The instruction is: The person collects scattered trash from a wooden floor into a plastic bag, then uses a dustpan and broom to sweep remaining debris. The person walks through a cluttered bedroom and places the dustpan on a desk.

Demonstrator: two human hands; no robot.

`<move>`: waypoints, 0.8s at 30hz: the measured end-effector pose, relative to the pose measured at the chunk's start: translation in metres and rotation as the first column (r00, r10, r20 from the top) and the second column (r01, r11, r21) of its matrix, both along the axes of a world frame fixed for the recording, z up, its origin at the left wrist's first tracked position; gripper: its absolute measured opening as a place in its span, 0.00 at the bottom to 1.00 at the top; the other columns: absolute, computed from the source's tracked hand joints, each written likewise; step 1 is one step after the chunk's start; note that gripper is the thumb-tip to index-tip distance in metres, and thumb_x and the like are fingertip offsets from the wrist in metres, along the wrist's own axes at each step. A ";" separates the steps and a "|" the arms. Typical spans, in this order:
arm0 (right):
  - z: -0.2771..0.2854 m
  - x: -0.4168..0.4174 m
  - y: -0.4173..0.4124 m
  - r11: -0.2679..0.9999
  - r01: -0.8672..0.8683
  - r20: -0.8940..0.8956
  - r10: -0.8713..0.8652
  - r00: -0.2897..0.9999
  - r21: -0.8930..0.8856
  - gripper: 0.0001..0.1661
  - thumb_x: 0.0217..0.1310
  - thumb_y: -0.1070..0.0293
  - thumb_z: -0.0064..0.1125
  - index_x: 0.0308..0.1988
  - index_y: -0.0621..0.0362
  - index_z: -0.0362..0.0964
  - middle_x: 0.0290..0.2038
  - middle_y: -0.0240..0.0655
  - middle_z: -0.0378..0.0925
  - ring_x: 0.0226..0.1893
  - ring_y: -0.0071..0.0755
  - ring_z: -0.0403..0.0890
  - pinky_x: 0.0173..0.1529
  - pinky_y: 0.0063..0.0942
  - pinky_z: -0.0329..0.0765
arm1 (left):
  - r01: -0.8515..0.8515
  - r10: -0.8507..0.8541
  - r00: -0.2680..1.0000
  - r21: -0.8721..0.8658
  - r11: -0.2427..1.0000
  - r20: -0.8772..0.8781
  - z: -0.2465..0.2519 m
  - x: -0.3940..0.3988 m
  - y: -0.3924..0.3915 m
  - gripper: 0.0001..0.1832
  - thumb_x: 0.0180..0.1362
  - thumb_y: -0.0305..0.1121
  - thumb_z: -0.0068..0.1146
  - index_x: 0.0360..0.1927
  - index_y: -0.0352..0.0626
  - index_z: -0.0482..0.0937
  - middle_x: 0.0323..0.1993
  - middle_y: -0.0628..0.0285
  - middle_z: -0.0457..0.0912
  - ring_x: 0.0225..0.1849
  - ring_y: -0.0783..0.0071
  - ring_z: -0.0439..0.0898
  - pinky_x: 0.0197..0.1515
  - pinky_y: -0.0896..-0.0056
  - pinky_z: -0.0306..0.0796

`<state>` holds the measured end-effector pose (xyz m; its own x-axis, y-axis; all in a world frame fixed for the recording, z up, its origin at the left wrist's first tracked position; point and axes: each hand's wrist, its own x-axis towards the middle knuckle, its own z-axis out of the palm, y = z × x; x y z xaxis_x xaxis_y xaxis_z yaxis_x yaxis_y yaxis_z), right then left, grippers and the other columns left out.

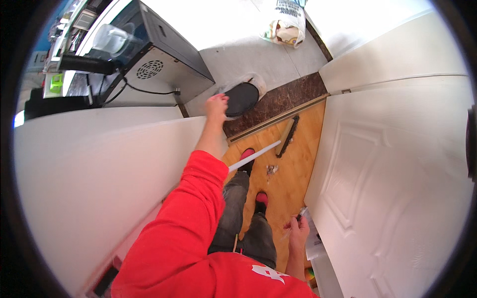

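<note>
My left hand (217, 107) reaches forward with curled fingers at the left rim of a black oval lid (242, 98). Whether the fingers grip that rim, I cannot tell. Pale plastic film shows around the lid, which seems to top a bin. Low on the right, my right hand (299, 231) holds a small dark object (299, 216) with clear plastic about it; its kind is unclear. A broom (286, 137) with dark bristles rests on the wood floor, its white handle passing behind my left sleeve. A small heap of debris (272, 170) lies close by.
White doors or panels flank me: a smooth one (111, 160) left, a moulded door (354, 167) right. A dark threshold strip (283, 98) divides wood floor from grey tile. Beyond stand a vented metal appliance (164, 63) with a cord and a filled plastic bag (285, 29).
</note>
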<state>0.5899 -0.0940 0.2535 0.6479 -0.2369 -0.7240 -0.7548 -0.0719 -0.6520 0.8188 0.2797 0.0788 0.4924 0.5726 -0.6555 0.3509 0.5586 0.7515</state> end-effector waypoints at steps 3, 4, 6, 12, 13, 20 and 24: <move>0.014 -0.002 0.001 0.985 -0.021 0.057 0.011 0.998 0.170 0.06 0.56 0.70 0.49 0.29 0.60 0.66 0.18 0.28 0.67 0.19 0.21 0.70 0.24 0.19 0.68 | 0.033 0.074 0.947 -0.325 0.945 0.312 0.065 0.008 -0.063 0.08 0.56 0.28 0.44 0.34 0.32 0.71 0.22 0.62 0.71 0.15 0.85 0.62 0.13 0.87 0.54; 0.023 -0.003 0.000 0.980 -0.028 0.065 0.015 0.998 0.197 0.06 0.56 0.69 0.49 0.30 0.60 0.67 0.18 0.27 0.66 0.19 0.19 0.69 0.23 0.18 0.67 | 0.091 0.095 0.907 -0.412 0.907 0.410 0.090 0.002 -0.087 0.07 0.56 0.28 0.44 0.32 0.34 0.72 0.20 0.62 0.72 0.13 0.86 0.62 0.12 0.87 0.54; 0.049 -0.006 -0.004 0.966 -0.049 0.078 0.030 0.996 0.255 0.07 0.58 0.67 0.48 0.31 0.58 0.67 0.17 0.26 0.65 0.17 0.17 0.67 0.20 0.15 0.64 | 0.175 0.095 0.887 -0.521 0.835 0.451 0.143 -0.019 -0.130 0.07 0.56 0.29 0.46 0.33 0.35 0.72 0.20 0.66 0.69 0.13 0.86 0.59 0.12 0.87 0.52; 0.102 -0.040 -0.041 0.951 -0.201 0.184 0.159 0.970 0.236 0.09 0.59 0.63 0.46 0.34 0.56 0.68 0.15 0.20 0.60 0.13 0.11 0.58 0.16 0.13 0.54 | 0.492 -0.254 0.854 -0.550 0.675 0.453 0.229 -0.179 -0.221 0.10 0.58 0.35 0.40 0.32 0.39 0.69 0.15 0.73 0.61 0.12 0.86 0.55 0.12 0.84 0.46; 0.107 -0.048 -0.045 0.948 -0.228 0.197 0.185 0.963 0.222 0.09 0.59 0.64 0.46 0.34 0.56 0.68 0.15 0.20 0.59 0.14 0.11 0.58 0.16 0.13 0.53 | 0.486 -0.279 0.866 -0.567 0.665 0.415 0.234 -0.213 -0.225 0.10 0.58 0.35 0.39 0.31 0.40 0.68 0.15 0.73 0.61 0.12 0.86 0.55 0.12 0.84 0.46; 0.116 -0.093 -0.059 0.848 -0.504 0.218 0.467 0.857 0.165 0.07 0.57 0.67 0.47 0.32 0.59 0.66 0.14 0.23 0.59 0.09 0.12 0.55 0.11 0.13 0.50 | 0.296 -0.200 0.953 -0.562 0.773 0.226 0.261 -0.422 -0.194 0.07 0.56 0.30 0.41 0.29 0.38 0.70 0.21 0.64 0.70 0.19 0.82 0.67 0.17 0.85 0.56; 0.128 -0.109 -0.026 0.693 -0.705 0.221 0.672 0.707 0.152 0.06 0.56 0.66 0.48 0.30 0.57 0.66 0.14 0.22 0.59 0.10 0.12 0.57 0.12 0.13 0.52 | 0.176 -0.026 0.948 -0.451 0.875 0.318 0.274 -0.490 -0.162 0.07 0.56 0.25 0.40 0.30 0.34 0.71 0.26 0.60 0.74 0.22 0.79 0.69 0.25 0.83 0.64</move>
<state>0.4810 -0.1202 0.3817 0.6622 0.4617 -0.5902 -0.4498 -0.3850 -0.8059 0.3286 0.1175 0.3529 0.7419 0.1713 -0.6483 0.2304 0.8428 0.4864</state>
